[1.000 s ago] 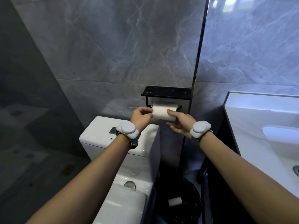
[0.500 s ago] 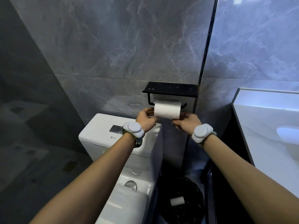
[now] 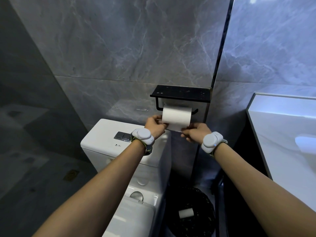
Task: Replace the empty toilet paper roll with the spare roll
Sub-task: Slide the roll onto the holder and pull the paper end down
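Note:
A full white toilet paper roll (image 3: 177,115) hangs on the bar of the black wall holder (image 3: 180,94), under its flat shelf. A loose sheet hangs from the roll's underside. My left hand (image 3: 154,124) pinches that sheet at its lower left corner. At the lower right corner my right hand (image 3: 195,132) pinches the same sheet. Both wrists wear grey bands. The empty cardboard tube (image 3: 186,213) lies in the dark woven bin (image 3: 205,209) on the floor below.
A white toilet tank (image 3: 104,139) with a flush button (image 3: 122,135) stands just left of the holder, the closed lid (image 3: 133,218) below it. A white vanity counter (image 3: 287,134) fills the right side. Grey marble walls surround, with a floor drain (image 3: 71,174) at left.
The roll went from being held at its ends to hanging on the bar. My hands dropped below it and now grip its loose sheet. The view shifted slightly.

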`<state>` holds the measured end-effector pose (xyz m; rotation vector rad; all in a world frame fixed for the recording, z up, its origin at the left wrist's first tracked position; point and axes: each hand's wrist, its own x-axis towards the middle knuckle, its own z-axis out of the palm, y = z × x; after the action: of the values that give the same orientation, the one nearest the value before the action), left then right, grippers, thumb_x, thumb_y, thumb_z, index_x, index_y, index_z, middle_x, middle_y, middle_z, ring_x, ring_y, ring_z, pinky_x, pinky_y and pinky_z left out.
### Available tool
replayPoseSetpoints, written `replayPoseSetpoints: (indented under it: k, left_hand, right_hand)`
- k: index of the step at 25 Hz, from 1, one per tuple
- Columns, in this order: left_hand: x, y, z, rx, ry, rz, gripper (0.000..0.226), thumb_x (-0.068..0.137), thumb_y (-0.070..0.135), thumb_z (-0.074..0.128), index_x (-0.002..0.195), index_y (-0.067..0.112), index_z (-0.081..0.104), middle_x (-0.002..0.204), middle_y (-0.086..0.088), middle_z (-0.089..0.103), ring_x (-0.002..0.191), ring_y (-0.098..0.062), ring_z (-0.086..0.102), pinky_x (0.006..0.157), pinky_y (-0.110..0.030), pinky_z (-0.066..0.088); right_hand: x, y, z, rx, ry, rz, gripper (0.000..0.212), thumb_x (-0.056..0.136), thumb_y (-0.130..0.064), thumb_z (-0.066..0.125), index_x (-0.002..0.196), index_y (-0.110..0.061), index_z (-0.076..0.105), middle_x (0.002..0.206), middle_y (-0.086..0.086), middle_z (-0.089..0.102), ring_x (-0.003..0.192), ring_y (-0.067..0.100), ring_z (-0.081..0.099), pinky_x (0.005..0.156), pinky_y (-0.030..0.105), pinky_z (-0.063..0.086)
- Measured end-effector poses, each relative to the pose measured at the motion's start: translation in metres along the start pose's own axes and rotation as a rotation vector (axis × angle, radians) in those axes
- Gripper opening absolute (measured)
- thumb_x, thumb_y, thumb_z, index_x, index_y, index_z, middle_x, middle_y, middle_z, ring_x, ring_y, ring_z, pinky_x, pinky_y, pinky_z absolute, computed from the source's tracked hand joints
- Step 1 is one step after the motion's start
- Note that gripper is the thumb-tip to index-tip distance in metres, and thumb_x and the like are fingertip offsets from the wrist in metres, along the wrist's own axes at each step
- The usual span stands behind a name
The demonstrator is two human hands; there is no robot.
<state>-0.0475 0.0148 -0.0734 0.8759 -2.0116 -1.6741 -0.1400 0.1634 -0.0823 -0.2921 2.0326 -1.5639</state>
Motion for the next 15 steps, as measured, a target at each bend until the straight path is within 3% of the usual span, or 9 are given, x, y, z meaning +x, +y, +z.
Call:
replayPoseSetpoints:
  k: [4, 7, 10, 15]
  left_hand:
    - [-0.002, -0.007, -0.002, 0.006, 0.004, -0.01, 0.016, 0.086, 0.005, 0.064, 0.101, 0.007, 0.061, 0.069, -0.001, 0.054, 0.07, -0.015, 0.058, 0.053, -0.02, 0.054]
    - [-0.007, -0.013, -0.003, -0.009, 0.009, -0.032, 0.01, 0.085, 0.004, 0.064, 0.089, 0.011, 0.059, 0.07, -0.001, 0.055, 0.067, -0.015, 0.058, 0.049, -0.021, 0.054]
    - [-0.012, -0.019, -0.002, 0.026, -0.021, -0.041, 0.017, 0.084, 0.003, 0.064, 0.077, 0.017, 0.058, 0.068, -0.001, 0.056, 0.062, -0.014, 0.056, 0.047, -0.02, 0.053]
    - [-0.017, -0.032, 0.0, 0.067, -0.057, -0.063, 0.008, 0.083, 0.003, 0.064, 0.09, 0.007, 0.061, 0.075, -0.009, 0.061, 0.064, -0.017, 0.059, 0.053, -0.022, 0.056]
  right_hand:
    - [-0.001, 0.0, 0.002, -0.036, -0.002, 0.031, 0.011, 0.082, -0.006, 0.073, 0.087, -0.01, 0.064, 0.073, 0.005, 0.067, 0.055, 0.01, 0.063, 0.042, 0.018, 0.049]
    - [-0.001, -0.001, -0.001, -0.142, 0.034, 0.0, 0.017, 0.077, -0.017, 0.077, 0.09, -0.011, 0.068, 0.075, 0.009, 0.068, 0.059, 0.017, 0.058, 0.057, 0.028, 0.048]
    - [0.0, -0.001, -0.005, -0.133, 0.075, -0.029, 0.028, 0.076, -0.022, 0.078, 0.101, -0.012, 0.071, 0.081, 0.008, 0.068, 0.061, 0.014, 0.057, 0.06, 0.026, 0.047]
    - [-0.002, 0.0, -0.004, -0.147, 0.071, -0.023, 0.017, 0.08, -0.012, 0.073, 0.096, -0.008, 0.07, 0.077, 0.015, 0.066, 0.051, 0.017, 0.052, 0.055, 0.03, 0.047]
